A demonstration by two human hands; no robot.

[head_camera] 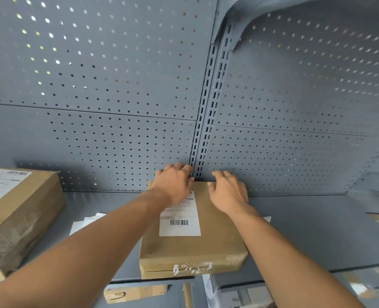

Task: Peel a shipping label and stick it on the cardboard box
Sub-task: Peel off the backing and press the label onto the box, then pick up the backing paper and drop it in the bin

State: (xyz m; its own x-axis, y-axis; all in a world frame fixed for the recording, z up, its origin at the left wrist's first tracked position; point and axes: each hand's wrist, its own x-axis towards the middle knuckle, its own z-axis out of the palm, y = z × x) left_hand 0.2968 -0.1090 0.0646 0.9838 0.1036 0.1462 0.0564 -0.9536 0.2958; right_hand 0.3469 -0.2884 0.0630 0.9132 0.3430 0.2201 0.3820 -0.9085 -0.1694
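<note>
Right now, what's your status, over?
Both hands flat on box: left hand, right hand. Shipping label stuck on cardboard box. Nothing in the way.

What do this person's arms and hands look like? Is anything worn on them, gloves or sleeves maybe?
Nothing is worn. The left hand and the right hand are both bare, with no gloves, rings or tools showing. Both forearms are bare too, from wrist to the picture's edge: no sleeve, cuff, watch or bracelet in view.
</note>
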